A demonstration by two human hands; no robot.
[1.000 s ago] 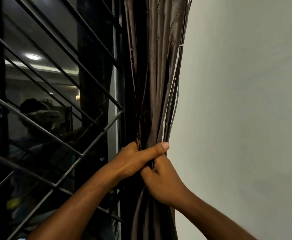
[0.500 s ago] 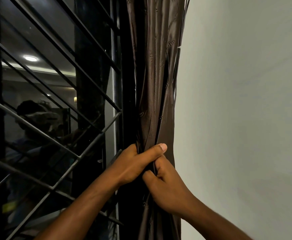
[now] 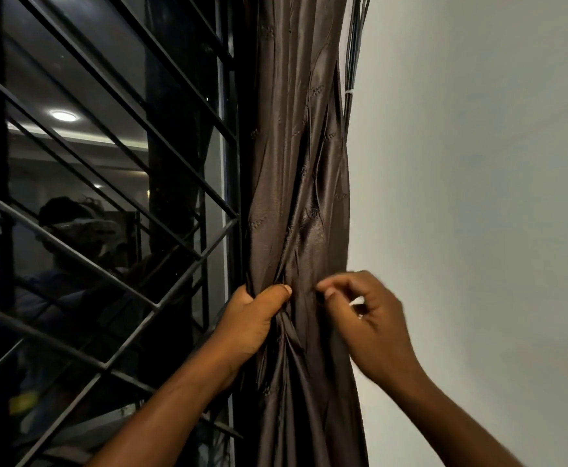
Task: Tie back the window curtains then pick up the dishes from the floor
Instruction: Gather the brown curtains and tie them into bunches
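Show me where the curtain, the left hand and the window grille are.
curtain (image 3: 296, 163): head view, on the gathered brown folds above the hands.
left hand (image 3: 252, 318): head view, on the back of the hand.
window grille (image 3: 161, 305): head view, on a bar joint.

I can read no text, label, brand, number or sign anywhere here. The curtain (image 3: 296, 197) carries only a small woven motif, no letters.
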